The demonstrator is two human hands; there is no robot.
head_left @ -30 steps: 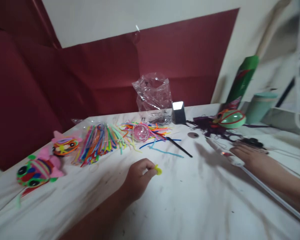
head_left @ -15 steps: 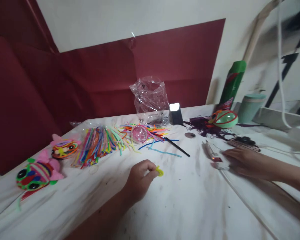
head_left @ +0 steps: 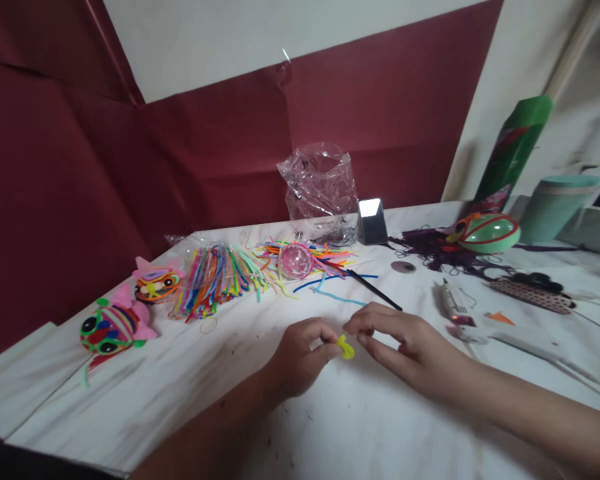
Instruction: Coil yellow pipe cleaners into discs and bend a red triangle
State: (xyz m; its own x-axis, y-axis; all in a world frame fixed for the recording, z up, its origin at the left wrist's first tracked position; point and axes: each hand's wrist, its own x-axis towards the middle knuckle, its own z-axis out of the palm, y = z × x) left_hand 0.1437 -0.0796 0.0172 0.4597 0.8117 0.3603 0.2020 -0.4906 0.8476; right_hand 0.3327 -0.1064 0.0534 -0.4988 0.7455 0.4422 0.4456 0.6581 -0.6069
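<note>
My left hand (head_left: 305, 353) pinches a small curled piece of yellow pipe cleaner (head_left: 347, 347) between thumb and forefinger, just above the table. Close on its right side is my right hand (head_left: 405, 343), its thumb and fingers apart and reaching toward the yellow piece; whether a fingertip touches it I cannot tell. Beyond the hands lie a light blue pipe cleaner (head_left: 343, 297) and a black stick (head_left: 375, 290). To the right of my right hand rests a white hot glue gun (head_left: 520, 337) with a small red light glowing.
Bundled colourful pipe cleaners (head_left: 225, 283) and a clear ball (head_left: 296, 261) lie behind my hands. Two fish-like crafts (head_left: 117, 327) sit at left. A plastic bag (head_left: 323, 190), a dark box-shaped device (head_left: 373, 223), a green balloon-like craft (head_left: 493, 233) and a teal cup (head_left: 555, 210) stand farther back.
My right hand has left the glue gun and come left beside the yellow piece in my left hand. The view has shifted, moving the scene's things.
</note>
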